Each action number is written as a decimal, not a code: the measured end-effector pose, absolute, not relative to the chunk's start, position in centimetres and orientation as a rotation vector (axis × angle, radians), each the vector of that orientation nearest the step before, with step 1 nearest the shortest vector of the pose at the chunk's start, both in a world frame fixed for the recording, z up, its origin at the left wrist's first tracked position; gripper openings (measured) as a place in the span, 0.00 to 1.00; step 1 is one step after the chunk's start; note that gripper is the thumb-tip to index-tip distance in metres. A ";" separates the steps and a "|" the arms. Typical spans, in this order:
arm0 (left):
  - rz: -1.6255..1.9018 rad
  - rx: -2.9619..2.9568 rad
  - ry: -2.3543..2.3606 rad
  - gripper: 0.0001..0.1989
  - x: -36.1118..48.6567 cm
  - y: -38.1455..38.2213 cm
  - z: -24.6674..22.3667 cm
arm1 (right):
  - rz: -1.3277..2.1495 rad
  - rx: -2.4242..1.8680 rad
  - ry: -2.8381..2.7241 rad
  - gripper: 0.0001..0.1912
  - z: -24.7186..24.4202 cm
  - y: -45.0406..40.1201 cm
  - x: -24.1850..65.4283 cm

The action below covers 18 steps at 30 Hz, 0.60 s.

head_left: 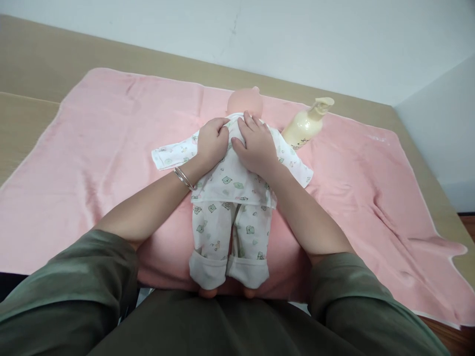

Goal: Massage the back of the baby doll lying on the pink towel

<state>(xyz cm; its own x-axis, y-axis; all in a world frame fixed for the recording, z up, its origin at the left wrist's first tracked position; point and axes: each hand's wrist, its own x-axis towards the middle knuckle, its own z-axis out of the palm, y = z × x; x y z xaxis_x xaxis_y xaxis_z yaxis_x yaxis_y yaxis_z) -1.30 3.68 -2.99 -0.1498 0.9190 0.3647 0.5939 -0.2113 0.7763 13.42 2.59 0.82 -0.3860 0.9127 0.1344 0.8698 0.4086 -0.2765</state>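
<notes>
A baby doll (245, 101) in a white printed shirt (232, 184) and matching trousers (250, 230) lies lengthwise before me. Its bare head points away, and its feet (208, 292) are nearest my body. On the left side of the chest area, my left hand (213, 143) is closed, with fingers curled and the thumb pressed on the shirt cloth. My right hand (257, 143) lies flat on the shirt's upper right, fingers stretched toward the neckline. Both sleeves spread outward. The doll's face is not visible, and its hands are hidden.
Under the doll a pink blanket (122, 143) covers most of the wooden table (33, 59). A cream pump bottle (306, 123) leans or lies at the doll's upper right, close to the sleeve. A white wall (315, 44) borders the table's far side.
</notes>
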 end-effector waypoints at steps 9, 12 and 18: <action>1.325 1.723 1.669 0.21 -1.6 4.0 -3.4 | 0.185 -1.478 -2.425 0.34 1.0 -4.1 11.1; 1.327 1.737 1.646 0.21 -1.6 4.0 -3.4 | 0.257 -1.406 -2.496 0.32 0.7 -2.4 12.2; 1.293 1.786 1.675 0.21 -1.4 3.8 -3.2 | 0.299 -1.685 -2.251 0.38 -0.5 2.0 15.4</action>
